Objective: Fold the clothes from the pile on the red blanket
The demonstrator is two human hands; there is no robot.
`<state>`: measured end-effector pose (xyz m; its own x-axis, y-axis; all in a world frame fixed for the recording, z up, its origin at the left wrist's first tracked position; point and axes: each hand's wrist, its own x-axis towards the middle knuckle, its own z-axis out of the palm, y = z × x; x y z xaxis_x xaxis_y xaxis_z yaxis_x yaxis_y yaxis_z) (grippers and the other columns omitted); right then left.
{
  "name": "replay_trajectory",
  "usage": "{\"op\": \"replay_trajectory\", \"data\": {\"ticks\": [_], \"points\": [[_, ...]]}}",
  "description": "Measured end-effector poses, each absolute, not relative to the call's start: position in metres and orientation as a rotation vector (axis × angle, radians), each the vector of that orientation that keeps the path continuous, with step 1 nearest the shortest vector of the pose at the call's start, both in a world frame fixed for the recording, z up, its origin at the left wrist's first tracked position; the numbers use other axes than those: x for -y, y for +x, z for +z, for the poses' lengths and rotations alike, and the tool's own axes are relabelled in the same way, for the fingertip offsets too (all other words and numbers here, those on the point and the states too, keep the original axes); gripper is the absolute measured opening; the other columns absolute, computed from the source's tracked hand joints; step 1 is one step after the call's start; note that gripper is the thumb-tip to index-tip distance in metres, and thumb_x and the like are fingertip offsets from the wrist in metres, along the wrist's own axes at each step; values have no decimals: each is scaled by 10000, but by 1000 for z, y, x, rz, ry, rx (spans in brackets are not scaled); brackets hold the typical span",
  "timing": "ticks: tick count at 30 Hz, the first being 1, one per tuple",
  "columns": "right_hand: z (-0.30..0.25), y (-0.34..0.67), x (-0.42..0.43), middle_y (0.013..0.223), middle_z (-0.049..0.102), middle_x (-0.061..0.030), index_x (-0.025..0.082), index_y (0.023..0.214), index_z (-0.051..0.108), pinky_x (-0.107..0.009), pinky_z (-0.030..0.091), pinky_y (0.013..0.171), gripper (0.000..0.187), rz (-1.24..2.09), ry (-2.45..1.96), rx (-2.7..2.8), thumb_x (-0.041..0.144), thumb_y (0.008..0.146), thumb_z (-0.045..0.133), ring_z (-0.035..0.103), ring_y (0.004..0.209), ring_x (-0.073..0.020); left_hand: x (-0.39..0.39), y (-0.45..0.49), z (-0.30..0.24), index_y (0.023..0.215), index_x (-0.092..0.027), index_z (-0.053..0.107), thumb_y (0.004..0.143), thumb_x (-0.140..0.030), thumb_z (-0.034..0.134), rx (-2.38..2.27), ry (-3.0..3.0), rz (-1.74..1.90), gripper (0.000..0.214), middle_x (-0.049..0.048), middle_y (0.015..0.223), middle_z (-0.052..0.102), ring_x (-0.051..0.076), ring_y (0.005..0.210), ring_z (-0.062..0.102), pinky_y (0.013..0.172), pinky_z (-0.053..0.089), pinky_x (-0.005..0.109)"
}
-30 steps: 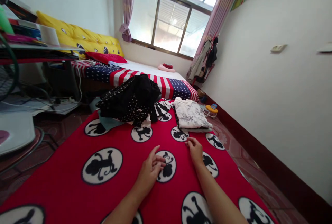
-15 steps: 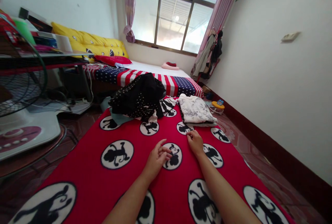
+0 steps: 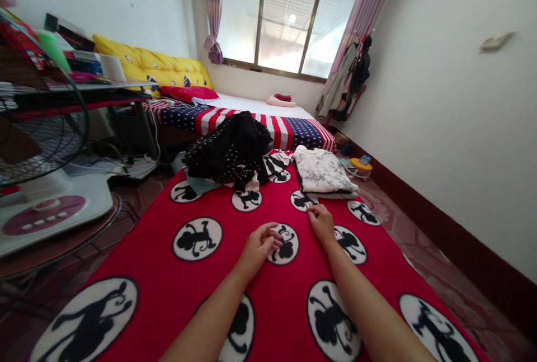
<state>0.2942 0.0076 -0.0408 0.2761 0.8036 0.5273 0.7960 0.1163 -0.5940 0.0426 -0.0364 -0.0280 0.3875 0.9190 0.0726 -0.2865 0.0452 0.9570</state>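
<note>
My left hand (image 3: 260,244) hovers over or rests on a red blanket (image 3: 142,261) printed with black monkeys in white circles. Its fingers are loosely bent and apart, holding nothing. To the right, my right hand (image 3: 322,223) has its fingers curled together, with nothing visible in them. Just beyond it lies a stack of folded clothes, topped by a white shirt with grey print (image 3: 321,170). A loose heap of black clothes (image 3: 235,146), partly dotted, sits at the blanket's far left. Between the heap and the stack is a black-and-white striped cloth (image 3: 277,163).
A bed (image 3: 293,130) with a stars-and-stripes cover stands beyond the blanket, below a window. At left are a desk (image 3: 84,88) with clutter and a white fan (image 3: 54,205) on a round stool. A small yellow-topped stool (image 3: 361,165) stands by the right wall.
The view has turned slightly left, so the scene sits a little further right. Both hands keep nearly the same pose over the blanket; the clothes have not moved.
</note>
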Motion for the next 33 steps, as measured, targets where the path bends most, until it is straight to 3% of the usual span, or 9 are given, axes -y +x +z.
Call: {"op": "replay_trajectory", "data": {"ticks": [33], "points": [[-46,302,-12,794,647,-59,196,746,702,-318,466,692,259,104,-1630,1413,384,745,524,597,671,-187,35,45,-26,1032,-108,657,758,-342,675,-694,1148,1048,362,79,837,669,148,680,648,640,518,264]]}}
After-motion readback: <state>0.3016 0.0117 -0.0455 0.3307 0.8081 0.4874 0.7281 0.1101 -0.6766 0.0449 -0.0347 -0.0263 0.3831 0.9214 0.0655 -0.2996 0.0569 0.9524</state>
